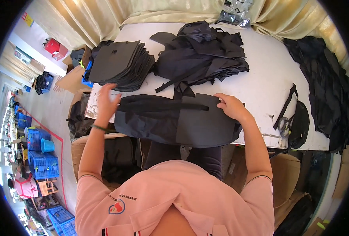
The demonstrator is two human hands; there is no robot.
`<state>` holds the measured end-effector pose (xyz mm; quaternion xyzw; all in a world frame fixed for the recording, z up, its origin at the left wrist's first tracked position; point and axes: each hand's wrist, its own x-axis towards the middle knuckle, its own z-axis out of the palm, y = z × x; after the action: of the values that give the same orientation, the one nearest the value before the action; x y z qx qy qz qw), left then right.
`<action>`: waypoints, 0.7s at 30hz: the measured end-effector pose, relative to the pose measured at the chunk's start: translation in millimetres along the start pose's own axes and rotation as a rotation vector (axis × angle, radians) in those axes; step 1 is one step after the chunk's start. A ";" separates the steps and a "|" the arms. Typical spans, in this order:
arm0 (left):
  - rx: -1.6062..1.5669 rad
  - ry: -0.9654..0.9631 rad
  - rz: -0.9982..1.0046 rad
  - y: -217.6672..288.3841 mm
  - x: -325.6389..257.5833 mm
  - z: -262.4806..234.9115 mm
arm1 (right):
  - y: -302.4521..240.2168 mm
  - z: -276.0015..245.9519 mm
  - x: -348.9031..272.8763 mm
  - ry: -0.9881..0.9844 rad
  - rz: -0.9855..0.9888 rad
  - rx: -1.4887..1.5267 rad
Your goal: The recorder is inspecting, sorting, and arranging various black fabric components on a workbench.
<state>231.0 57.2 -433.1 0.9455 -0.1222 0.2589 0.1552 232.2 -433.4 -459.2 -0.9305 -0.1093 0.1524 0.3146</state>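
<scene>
A long black fabric piece (147,120), perhaps a bag body, lies along the near edge of the white table with a black strap across it. On its right half rests a stiff dark grey panel (206,122) with a rounded lower edge. My right hand (232,107) pinches the panel's upper right edge between thumb and fingers. My left hand (107,103) is raised beside the fabric's left end, its fingers apart and nothing in them. Just beyond it stands a stack of similar dark panels (117,63).
A heap of black fabric pieces (202,55) covers the table's far middle. Scissors (284,128) and a small black pouch (300,124) lie at the right. More black fabric (323,78) hangs over the right edge. Cardboard boxes (286,177) stand below; blue crates (43,165) line the left floor.
</scene>
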 end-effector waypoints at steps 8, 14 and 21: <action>-0.894 -1.189 0.248 180.7 92.5 104.3 | -55.6 -15.1 -22.5 0.028 -0.116 -0.119; -0.747 -1.582 0.249 208.2 108.1 120.7 | -56.5 -9.5 -33.5 0.153 -0.256 -0.217; -0.952 -1.529 0.134 204.3 98.6 128.7 | -54.6 -2.7 -38.9 0.247 -0.298 -0.303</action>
<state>308.0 -191.9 -439.3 0.6861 -0.3411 -0.5100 0.3910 191.1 -404.1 -415.0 -0.9523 -0.2277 -0.0285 0.2011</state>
